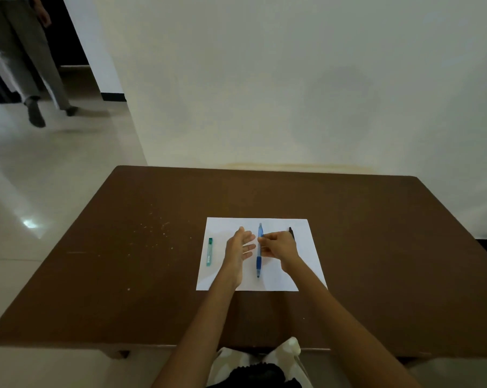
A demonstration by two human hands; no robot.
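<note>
Lying on the paper, the blue pen was pinched by the right hand; the left hand was spread open; the green case was too blurred for its contents to be told.

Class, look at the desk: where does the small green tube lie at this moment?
In the head view, the green tube lies on the white paper by its left edge, left of the left hand and apart from it.

plain room, perhaps home: brown table, bare wall, tiled floor.
</note>
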